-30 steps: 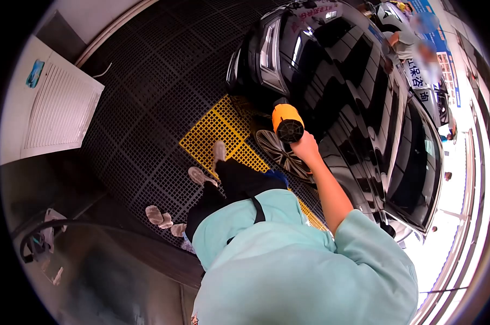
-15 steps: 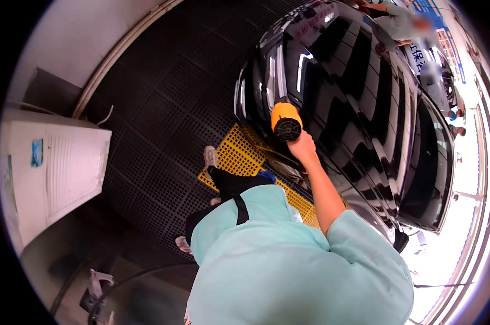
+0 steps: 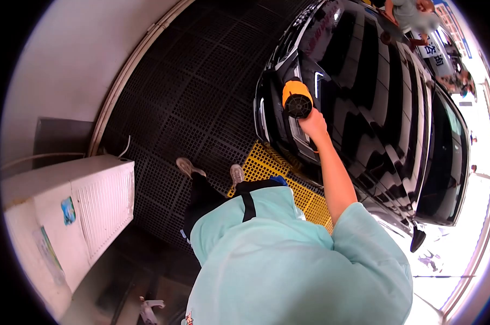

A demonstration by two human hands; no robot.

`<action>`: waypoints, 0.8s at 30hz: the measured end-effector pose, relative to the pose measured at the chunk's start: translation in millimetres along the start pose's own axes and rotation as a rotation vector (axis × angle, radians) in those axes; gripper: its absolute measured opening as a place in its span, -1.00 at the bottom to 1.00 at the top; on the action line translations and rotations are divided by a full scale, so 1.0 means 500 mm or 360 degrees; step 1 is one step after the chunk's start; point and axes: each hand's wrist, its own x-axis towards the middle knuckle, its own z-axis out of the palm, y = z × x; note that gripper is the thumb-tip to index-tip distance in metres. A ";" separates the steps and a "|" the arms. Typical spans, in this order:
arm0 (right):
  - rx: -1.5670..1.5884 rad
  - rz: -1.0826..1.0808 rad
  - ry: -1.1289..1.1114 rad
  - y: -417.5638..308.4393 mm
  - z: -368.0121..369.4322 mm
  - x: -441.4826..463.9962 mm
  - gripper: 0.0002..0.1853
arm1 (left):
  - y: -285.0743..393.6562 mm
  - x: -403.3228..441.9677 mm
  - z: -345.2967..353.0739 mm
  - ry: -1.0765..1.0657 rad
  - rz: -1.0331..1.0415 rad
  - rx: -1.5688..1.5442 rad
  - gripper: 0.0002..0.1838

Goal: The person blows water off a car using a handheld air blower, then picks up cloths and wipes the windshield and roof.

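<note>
Holding an orange-and-black blower-like tool in the right hand, with a full grip curled round its lower end. Located at 1 o'clock from mid-view, beyond an outstretched bare forearm; round black grille toward the camera, narrow end toward 11 to 12. Seen over the headlamp of a glossy black car; unable to tell whether touching. Left hand out of view; unable to tell its grip. Underfoot: dark floor grating, with yellow panels beside one shoe. Between 8 and 9: white louvred cabinet. At 1 to 2, past the car: another person.
</note>
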 end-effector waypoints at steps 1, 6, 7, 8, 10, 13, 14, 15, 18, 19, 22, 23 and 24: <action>0.0006 0.0038 -0.0010 -0.018 0.000 0.015 -0.58 | 0.027 0.022 -0.012 -0.0018 0.0002 0.0025 -0.55; -0.0034 0.0188 -0.0087 -0.071 0.052 0.041 -0.57 | 0.182 0.168 -0.101 -0.0136 0.0100 0.0224 -0.53; -0.0017 0.0169 -0.0111 -0.062 0.084 0.034 -0.55 | 0.226 0.205 -0.134 -0.0161 0.0141 0.0297 -0.53; -0.0011 0.0166 -0.0161 -0.065 0.101 0.002 -0.55 | 0.272 0.243 -0.165 -0.0200 0.0194 0.0364 -0.52; -0.0056 0.0297 -0.0286 -0.085 0.129 -0.049 -0.54 | 0.373 0.306 -0.213 -0.0261 0.0266 0.0484 -0.52; -0.0098 0.0475 -0.0362 -0.090 0.188 -0.141 -0.52 | 0.534 0.391 -0.275 -0.0287 0.0368 0.0641 -0.51; -0.0051 0.0488 -0.0363 -0.078 0.220 -0.171 -0.50 | 0.583 0.416 -0.291 -0.0277 0.0449 0.0720 -0.50; -0.0004 0.0500 -0.0366 -0.057 0.257 -0.203 -0.48 | 0.614 0.449 -0.313 -0.0267 0.0519 0.0794 -0.50; 0.0050 0.0611 -0.0481 -0.046 0.339 -0.278 -0.43 | 0.731 0.503 -0.350 -0.0300 0.0776 0.0960 -0.39; -0.0013 0.0656 -0.0552 -0.049 0.366 -0.287 -0.36 | 0.759 0.511 -0.360 -0.0346 0.0811 0.0954 -0.39; -0.0007 0.0674 -0.0621 -0.033 0.461 -0.290 -0.34 | 0.829 0.485 -0.352 -0.0303 0.0733 0.1066 -0.39; -0.0033 0.0693 -0.0689 -0.026 0.485 -0.285 -0.36 | 0.842 0.473 -0.348 -0.0301 0.0719 0.1106 -0.39; -0.0085 0.0620 -0.0628 -0.003 0.531 -0.289 -0.41 | 0.850 0.461 -0.345 -0.0320 0.0666 0.1129 -0.37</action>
